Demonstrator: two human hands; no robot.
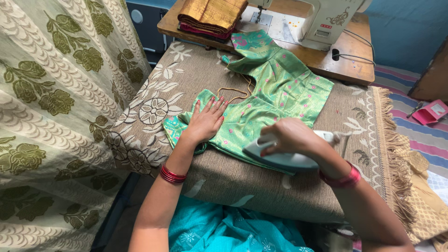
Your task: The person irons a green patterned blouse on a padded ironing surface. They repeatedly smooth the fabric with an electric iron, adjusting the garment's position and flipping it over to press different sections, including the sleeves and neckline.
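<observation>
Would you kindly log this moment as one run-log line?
left hand: flat on green blouse | right hand: grips iron on blouse's near edge | surface: patterned mat | behind: sewing machine

Left hand [205,122] lies flat on the green blouse [275,93]; right hand [291,135] grips a white iron [280,158] on its hem by the tabletop [261,186] front edge.

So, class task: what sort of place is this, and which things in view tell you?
Probably a home tailoring corner. A sewing machine stands on a wooden table, folded fabrics lie beside it, and the right hand runs an iron over a green blouse.
</observation>
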